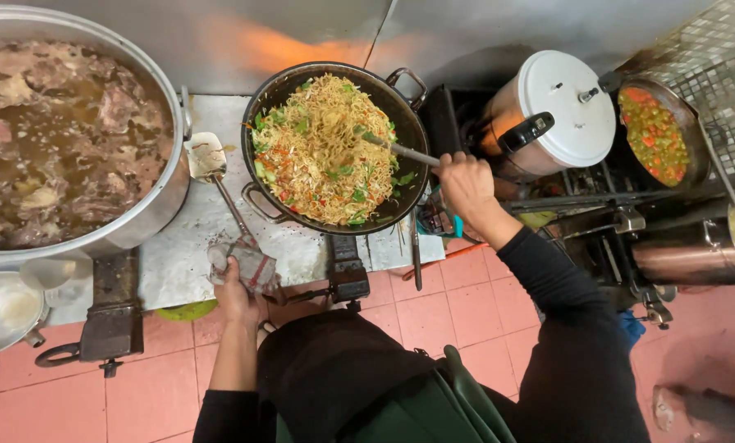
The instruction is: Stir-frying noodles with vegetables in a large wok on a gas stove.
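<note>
- The wok (256, 123) sits on the burner at the middle of the cooking counter, heaped with noodles (322, 152) mixed with green and red vegetable pieces.
- The right hand (464, 182) is clenched round the handle of a metal spatula (400, 151), whose blade is buried in the noodles on the wok's right side.
- The left hand (234, 291) grips a folded cloth (248, 264) at the counter's front edge, just below the wok's near loop handle.
- To toss well, I judge the blade should slide under the pile from the rim and turn it toward the middle, while the cloth steadies the hot handle so nothing spills over the edge.
- A ladle (206, 157) lies on the counter left of the wok.
- A big stock pot (166, 197) of broth fills the counter's left end.
- A white-lidded pressure cooker (564, 107) stands to the right.
</note>
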